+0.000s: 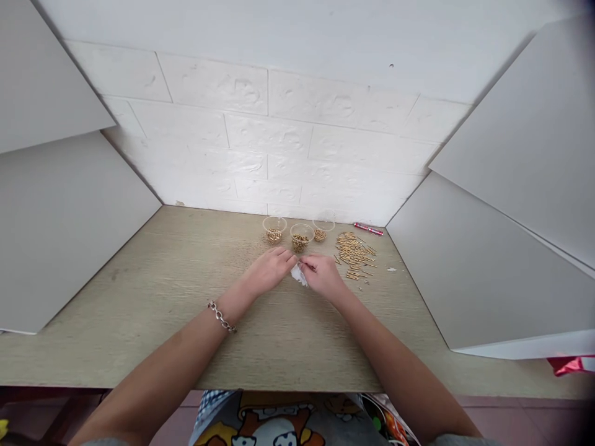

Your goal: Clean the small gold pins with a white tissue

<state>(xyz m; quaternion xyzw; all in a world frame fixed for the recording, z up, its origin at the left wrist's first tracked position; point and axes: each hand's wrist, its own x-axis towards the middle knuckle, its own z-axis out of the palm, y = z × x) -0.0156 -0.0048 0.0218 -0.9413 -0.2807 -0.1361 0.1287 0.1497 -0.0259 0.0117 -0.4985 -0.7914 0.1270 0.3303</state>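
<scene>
Right grip (323,277) pinched on a small white paper (299,276), left grip (268,270) curled just beside it (can't tell if holding); loose brass pins (353,256) lie nearer the right grip.

Table: pale wood-grain top (139,279), with a few dark scuffs left of centre, its far edge meeting the wall.
Far side: white brick-pattern wall (232,124), with a small dark hole high up, right of centre.
Left side: two grey-white boards (60,229), angled in toward the wall.
Right side: two matching boards (493,260), angled the same way.
Far right of table: red marker (368,228) lying beside the wall.
Right of table: small white scrap (392,269).
Near right: red plastic (567,365) just past the table corner, above a pinkish tile floor (511,415).
</scene>
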